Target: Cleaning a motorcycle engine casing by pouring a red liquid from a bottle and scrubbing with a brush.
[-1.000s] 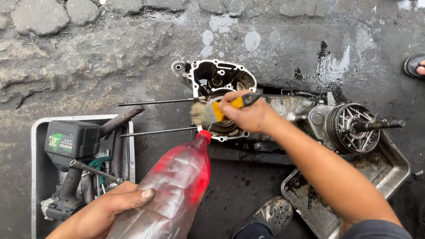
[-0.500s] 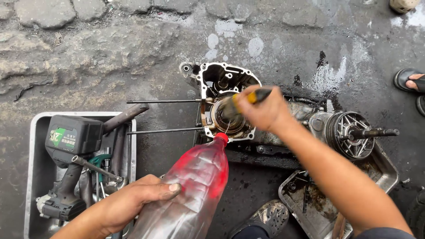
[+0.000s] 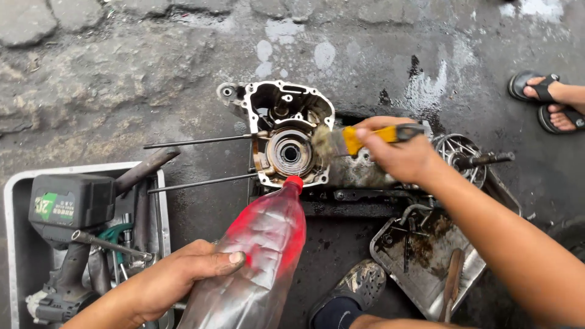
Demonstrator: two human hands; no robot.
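Currently: left hand (image 3: 173, 281), lower left of frame, fingers wrapped round clear red-tinted plastic bottle (image 3: 256, 256), red cap touching engine casing (image 3: 286, 137) at frame centre. Right hand (image 3: 399, 155), right of centre, fingers closed on yellow-handled brush (image 3: 353, 139), bristles against casing. Tool tray (image 3: 15, 244) far left.

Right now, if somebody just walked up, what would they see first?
Probably the big clear plastic bottle with red staining and a red cap, held tilted by the left hand at the bottom middle, its cap at the metal engine case lying on the wet ground. Just right of centre, the right hand holds a yellow-handled brush with its bristles against that case. At far left, a grey tray holds a cordless power tool.
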